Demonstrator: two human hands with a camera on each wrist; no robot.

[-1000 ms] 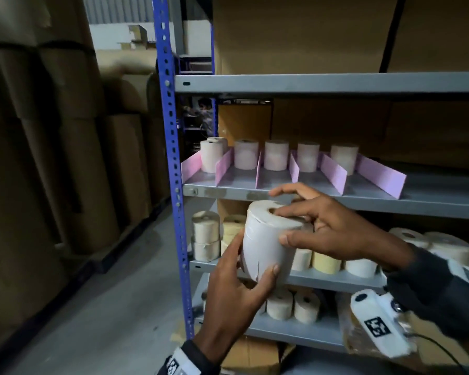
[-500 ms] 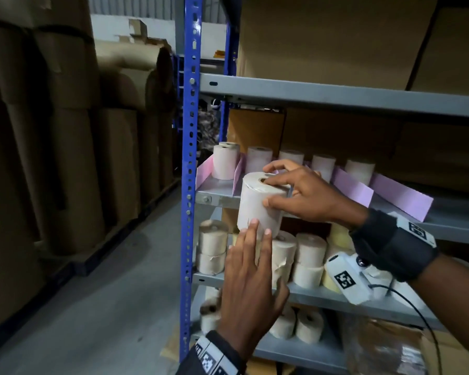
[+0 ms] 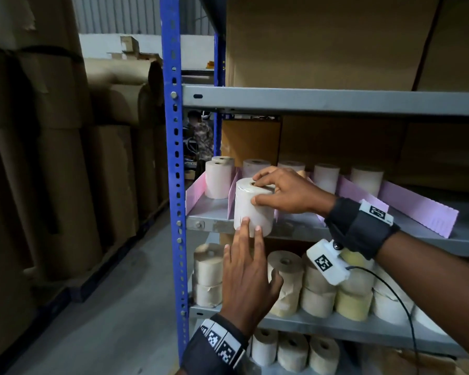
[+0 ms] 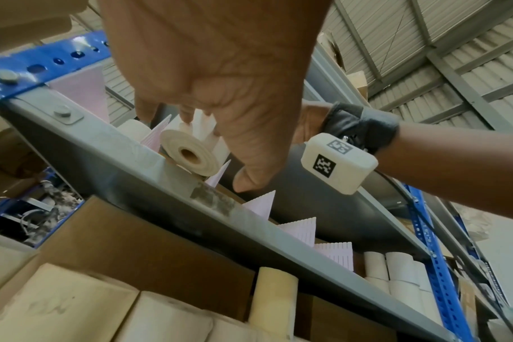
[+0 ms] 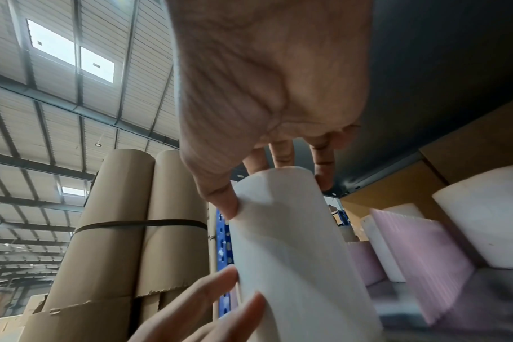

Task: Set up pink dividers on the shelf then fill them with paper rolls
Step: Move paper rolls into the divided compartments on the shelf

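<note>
A white paper roll (image 3: 251, 209) stands at the front lip of the grey shelf (image 3: 295, 234), in the second slot from the left between pink dividers (image 3: 414, 212). My right hand (image 3: 266, 190) grips it from above, fingers on its top, thumb on its side. The left hand (image 3: 249, 239) is open below it, two straight fingertips touching its lower front. In the left wrist view the roll's (image 4: 191, 155) base overhangs the shelf edge. From the right wrist view, the roll (image 5: 293, 243) fills the middle under my right hand (image 5: 264, 92). Several rolls (image 3: 326, 177) stand at the back of the slots.
A blue upright (image 3: 173, 158) bounds the rack on the left. Tall brown wrapped rolls (image 3: 52, 158) line the aisle beyond it. The upper shelf (image 3: 309, 100) carries cardboard boxes. Lower shelves hold stacked paper rolls (image 3: 287, 280).
The roll has risen from chest height to the shelf's front edge. My left hand has let go its grip and now only touches with fingertips. The right hand keeps hold.
</note>
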